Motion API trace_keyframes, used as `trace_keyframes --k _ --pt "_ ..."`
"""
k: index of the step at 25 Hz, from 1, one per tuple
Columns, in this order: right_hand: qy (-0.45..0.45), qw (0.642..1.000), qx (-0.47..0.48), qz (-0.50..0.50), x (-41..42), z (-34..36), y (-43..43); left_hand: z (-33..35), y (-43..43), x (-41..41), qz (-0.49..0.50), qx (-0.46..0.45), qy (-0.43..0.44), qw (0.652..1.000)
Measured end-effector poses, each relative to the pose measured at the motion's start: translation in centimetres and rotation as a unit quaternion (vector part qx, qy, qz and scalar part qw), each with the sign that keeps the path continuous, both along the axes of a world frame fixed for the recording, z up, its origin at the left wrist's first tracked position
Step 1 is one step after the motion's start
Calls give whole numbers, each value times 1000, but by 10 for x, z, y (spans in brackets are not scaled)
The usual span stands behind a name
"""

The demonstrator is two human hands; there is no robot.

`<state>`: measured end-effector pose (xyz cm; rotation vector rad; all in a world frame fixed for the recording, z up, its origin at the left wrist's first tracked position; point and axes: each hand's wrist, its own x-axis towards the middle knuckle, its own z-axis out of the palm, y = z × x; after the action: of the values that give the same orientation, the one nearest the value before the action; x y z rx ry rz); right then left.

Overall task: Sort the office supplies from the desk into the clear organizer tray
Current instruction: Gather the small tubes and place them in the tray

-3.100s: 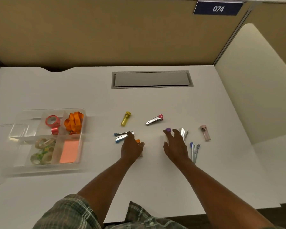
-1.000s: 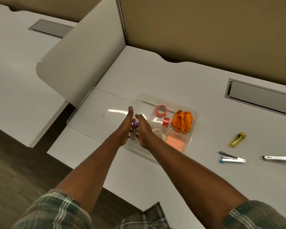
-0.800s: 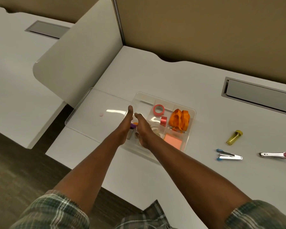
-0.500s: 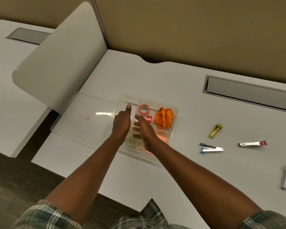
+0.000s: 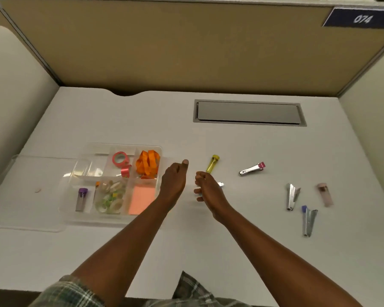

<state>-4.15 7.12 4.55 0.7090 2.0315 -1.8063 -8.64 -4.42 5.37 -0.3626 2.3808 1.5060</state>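
The clear organizer tray (image 5: pixel 91 219) sits at the left of the desk. It holds pink tape rolls (image 5: pixel 120 159), orange ribbon (image 5: pixel 148 165), clear tape rolls (image 5: pixel 110 197), orange sticky notes (image 5: pixel 141 199) and a purple-capped tube (image 5: pixel 81 199) in its front-left compartment. My left hand (image 5: pixel 173 180) hovers just right of the tray, thumb raised, holding nothing. My right hand (image 5: pixel 208 189) has loosely curled fingers and covers a staple remover (image 5: pixel 220 184), of which only a silver tip shows. A yellow tube (image 5: pixel 212 163) lies just beyond my right hand.
A pink-tipped metal clip (image 5: pixel 252 169), two silver staple removers (image 5: pixel 292 196) (image 5: pixel 308 220) and a pink tube (image 5: pixel 325 194) lie to the right. A flat clear lid (image 5: pixel 27 191) adjoins the tray's left side. A grey cable hatch (image 5: pixel 248 113) sits near the back wall.
Both hands have left the tray and moved right over the desk. The purple-capped tube now lies in the tray's front-left compartment. The view has swung right.
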Motion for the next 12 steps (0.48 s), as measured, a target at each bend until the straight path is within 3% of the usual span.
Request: trace_keyframes --k 8,12 --pt "26 970 243 -12 53 -25 132 -33 119 31 -104 -28 -39 993" --pt "22 893 450 -3 80 -34 190 -45 161 46 -159 -60 -53 984"
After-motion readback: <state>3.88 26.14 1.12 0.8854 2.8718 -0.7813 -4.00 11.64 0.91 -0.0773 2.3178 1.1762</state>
